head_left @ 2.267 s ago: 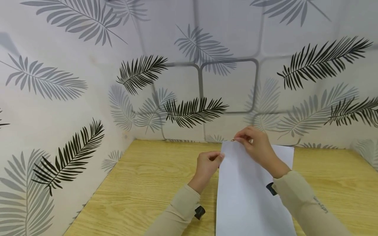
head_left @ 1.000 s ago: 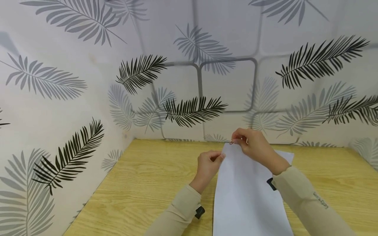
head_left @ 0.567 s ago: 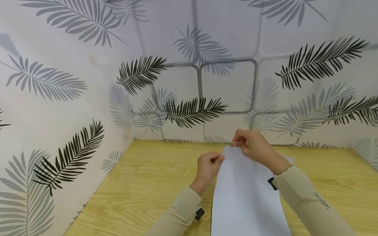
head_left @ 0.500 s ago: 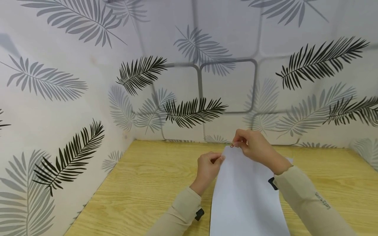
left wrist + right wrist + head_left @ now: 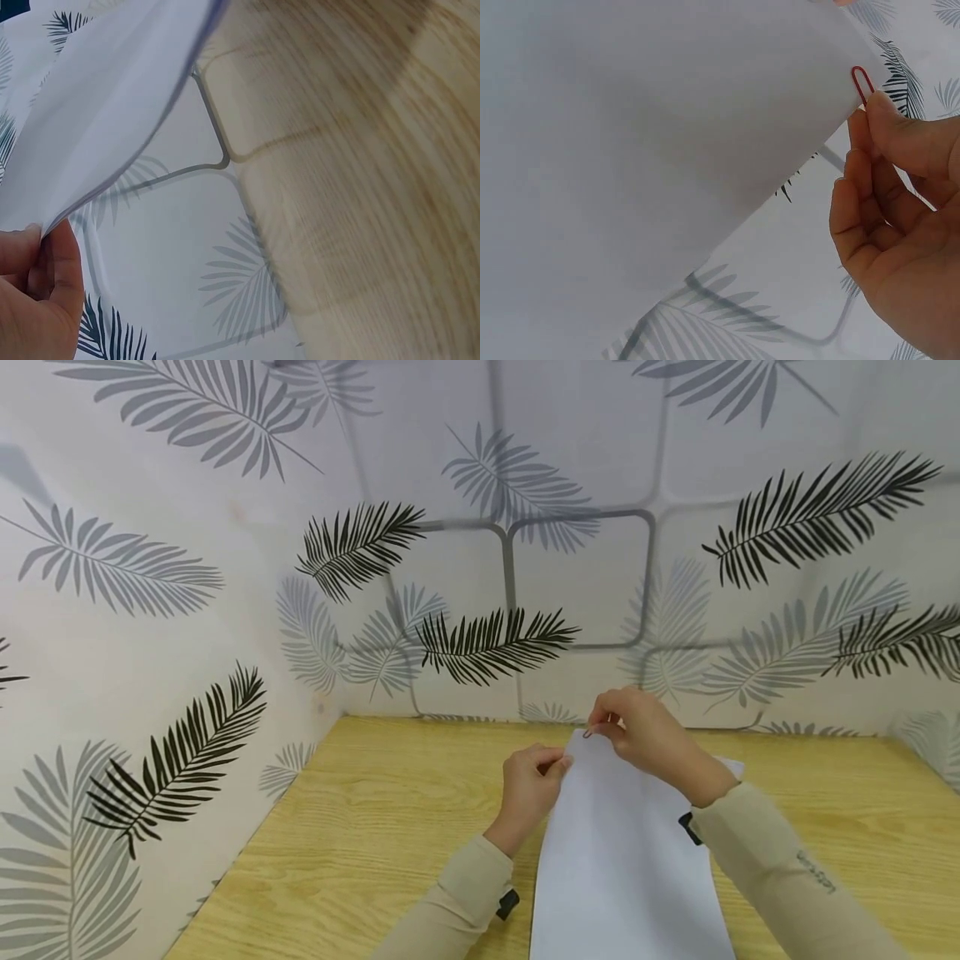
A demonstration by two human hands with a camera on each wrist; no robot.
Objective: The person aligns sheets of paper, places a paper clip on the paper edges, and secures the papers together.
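White paper (image 5: 622, 860), raised off the table at its far end, curves down toward the front. In the left wrist view its edge looks like a thin stack of sheets. My left hand (image 5: 531, 789) pinches the paper's left edge near the far left corner, thumb on top. At the far edge, my right hand (image 5: 648, 735) pinches a red paper clip (image 5: 862, 84) between thumb and forefinger. The clip's rounded end lies over the face of the paper close to the corner; its other end is hidden by the fingertips.
A light wood-grain table (image 5: 375, 810) lies under both arms. Behind it rises a wall (image 5: 450, 685) covered in leaf-patterned paper, meeting another patterned wall on the left. Dark straps (image 5: 507, 903) show at the sleeve cuffs.
The paper's far edge has come slightly nearer and the sheet bows more. My right hand has shifted a little left with the clip, which now shows over the paper's edge. My left hand stays put.
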